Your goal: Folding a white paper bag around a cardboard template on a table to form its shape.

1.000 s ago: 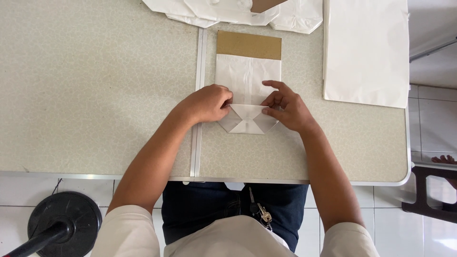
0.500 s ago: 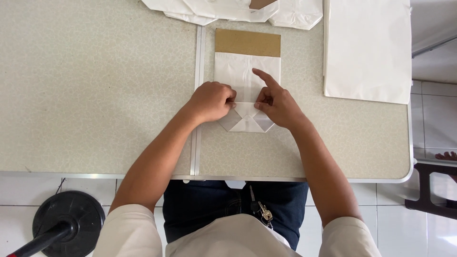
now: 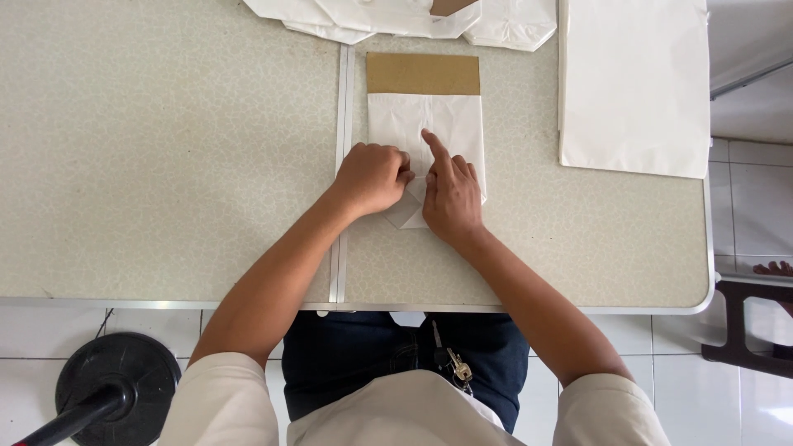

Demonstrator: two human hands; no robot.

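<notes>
A flat white paper bag (image 3: pixel 429 120) with a brown band across its far end lies on the speckled table (image 3: pixel 165 149). Its near end is folded into angled flaps. My left hand (image 3: pixel 372 176) is curled into a loose fist and presses on the left side of the fold. My right hand (image 3: pixel 450 194) lies over the fold, its index finger stretched out along the bag's middle, the other fingers flat on the paper. Neither hand grips the bag; both press on it.
Several white paper pieces (image 3: pixel 396 16) lie at the table's far edge. A stack of white sheets (image 3: pixel 632 83) sits at the right. A metal seam (image 3: pixel 343 165) runs down the table. A black round stand base (image 3: pixel 116 384) is on the floor at left, a dark stool (image 3: pixel 747 326) at right.
My right hand has slid left over the folded end, and its index finger now points up the bag's middle. My left hand has stayed on the left side of the fold.
</notes>
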